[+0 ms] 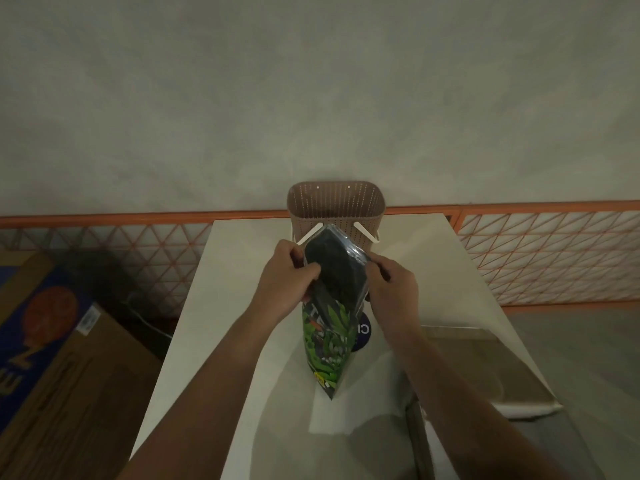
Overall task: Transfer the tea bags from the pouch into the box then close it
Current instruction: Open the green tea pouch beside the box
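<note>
**Both hands hold the pouch mouth open above the table**

A tall green leaf-printed foil pouch (pixel 329 341) stands upright near the middle of a pale rectangular table (pixel 242 341), its mouth pulled wide and dark inside; whatever it contains cannot be made out. The left hand (pixel 284 278) pinches the left lip of the mouth between thumb and curled fingers, and the right hand (pixel 391 285) pinches the right lip in the same way. A dark blue round object (pixel 362 336) shows just behind the pouch on its right, mostly hidden. At the table's far edge stands a brown perforated plastic basket (pixel 336 209) with white handles, close behind the pouch top. Bare tabletop lies left and near of the pouch. An orange wire lattice fence (pixel 554 258) runs behind the table. A printed brown cardboard box (pixel 52 358) sits on the floor at far left, well apart.
</note>
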Action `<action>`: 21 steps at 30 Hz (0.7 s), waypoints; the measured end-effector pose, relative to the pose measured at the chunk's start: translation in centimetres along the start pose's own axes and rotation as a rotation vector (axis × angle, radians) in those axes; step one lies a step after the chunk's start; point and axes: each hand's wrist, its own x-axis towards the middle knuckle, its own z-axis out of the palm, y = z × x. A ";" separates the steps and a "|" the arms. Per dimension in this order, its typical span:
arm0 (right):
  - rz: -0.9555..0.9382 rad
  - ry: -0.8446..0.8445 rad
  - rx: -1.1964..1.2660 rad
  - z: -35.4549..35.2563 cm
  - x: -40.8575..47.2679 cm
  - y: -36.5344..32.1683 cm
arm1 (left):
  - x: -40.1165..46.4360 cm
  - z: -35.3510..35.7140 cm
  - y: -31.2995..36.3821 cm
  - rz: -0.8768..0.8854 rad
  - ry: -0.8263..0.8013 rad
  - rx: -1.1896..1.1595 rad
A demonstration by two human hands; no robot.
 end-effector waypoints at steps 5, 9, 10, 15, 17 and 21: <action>-0.022 -0.009 0.013 -0.2 0.6 0.1 | 0.6 -0.2 0.1 0.000 0.045 -0.009; -0.020 -0.001 0.016 -0.3 1.0 0.0 | 0.9 0.0 -0.1 0.013 0.080 -0.017; -0.023 0.006 0.011 -0.4 1.1 0.0 | 1.0 0.1 -0.1 0.018 0.089 -0.012; -0.052 0.022 -0.033 -0.9 1.8 0.1 | 1.4 -0.1 -0.1 0.053 0.151 0.035; -0.057 0.018 -0.054 -1.2 2.2 0.1 | 1.6 -0.4 0.0 0.076 0.191 0.060; -0.090 0.018 -0.076 -2.7 3.1 -0.4 | 2.0 -1.3 0.4 0.080 0.294 0.132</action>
